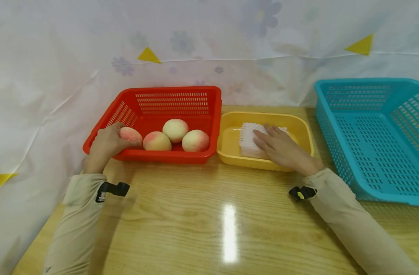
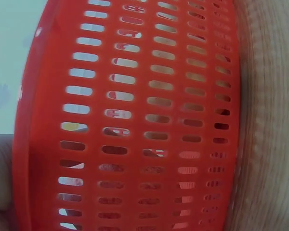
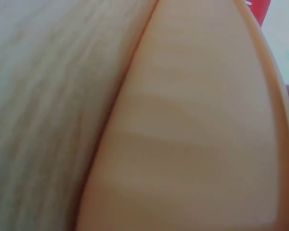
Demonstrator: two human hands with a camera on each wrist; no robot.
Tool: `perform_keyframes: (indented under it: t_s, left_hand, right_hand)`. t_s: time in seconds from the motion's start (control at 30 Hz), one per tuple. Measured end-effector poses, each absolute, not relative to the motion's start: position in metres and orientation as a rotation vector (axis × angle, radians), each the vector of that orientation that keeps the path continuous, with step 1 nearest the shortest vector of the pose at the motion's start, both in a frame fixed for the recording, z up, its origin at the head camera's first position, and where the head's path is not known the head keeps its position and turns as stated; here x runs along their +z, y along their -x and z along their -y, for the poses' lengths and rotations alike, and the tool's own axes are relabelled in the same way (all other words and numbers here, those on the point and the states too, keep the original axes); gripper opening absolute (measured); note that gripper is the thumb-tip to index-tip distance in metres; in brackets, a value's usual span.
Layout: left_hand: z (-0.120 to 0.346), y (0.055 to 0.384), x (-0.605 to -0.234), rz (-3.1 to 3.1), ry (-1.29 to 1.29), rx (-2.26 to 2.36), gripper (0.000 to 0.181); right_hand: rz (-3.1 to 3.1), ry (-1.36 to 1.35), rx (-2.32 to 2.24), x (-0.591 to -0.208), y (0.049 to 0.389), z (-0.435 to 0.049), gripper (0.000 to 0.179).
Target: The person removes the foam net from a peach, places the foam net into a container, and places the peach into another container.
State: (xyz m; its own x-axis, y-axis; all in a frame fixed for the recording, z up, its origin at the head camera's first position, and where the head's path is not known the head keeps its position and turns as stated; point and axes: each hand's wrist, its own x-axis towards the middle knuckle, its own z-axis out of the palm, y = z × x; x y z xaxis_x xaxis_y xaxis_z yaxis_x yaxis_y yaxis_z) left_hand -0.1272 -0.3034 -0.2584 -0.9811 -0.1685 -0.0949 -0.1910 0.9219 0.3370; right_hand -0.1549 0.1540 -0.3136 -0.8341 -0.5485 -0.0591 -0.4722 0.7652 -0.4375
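In the head view, my left hand reaches over the near left corner of the red basket. Its thumb and fingers curl about a pink peach. Beside that peach lie a yellow-pink peach and two paler ones, a cream peach and a blushed peach. My right hand rests with fairly straight fingers on white foam net sleeves inside the yellow tub. Basket and tub walls hide most of both hands in the wrist views.
A large blue basket stands to the right of the yellow tub. All the containers sit on a wood-grain table. Behind them hangs a pale flowered cloth with yellow triangles.
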Motion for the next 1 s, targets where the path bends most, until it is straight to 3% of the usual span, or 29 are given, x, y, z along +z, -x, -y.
perform_keyframes:
  t_s: [0.13,0.43,1.0]
  left_hand:
    - [0.303,0.1298,-0.2609,-3.008,0.279,0.501,0.086]
    - [0.3013,0.1315,-0.262,-2.974,0.275,0.45,0.085]
    - [0.3016,0.1336,-0.2614,-2.923,0.28,0.395,0.081]
  right_hand:
    - [-2.756,0.844,-0.57,-0.3121,0.1566,-0.1521,0.059]
    - [-2.738,0.741,-0.546,-0.3148,0.1619,-0.151,0.071]
    - [-2.764,0.718,-0.596,-0.3169,0.1625,-0.1519,0.071]
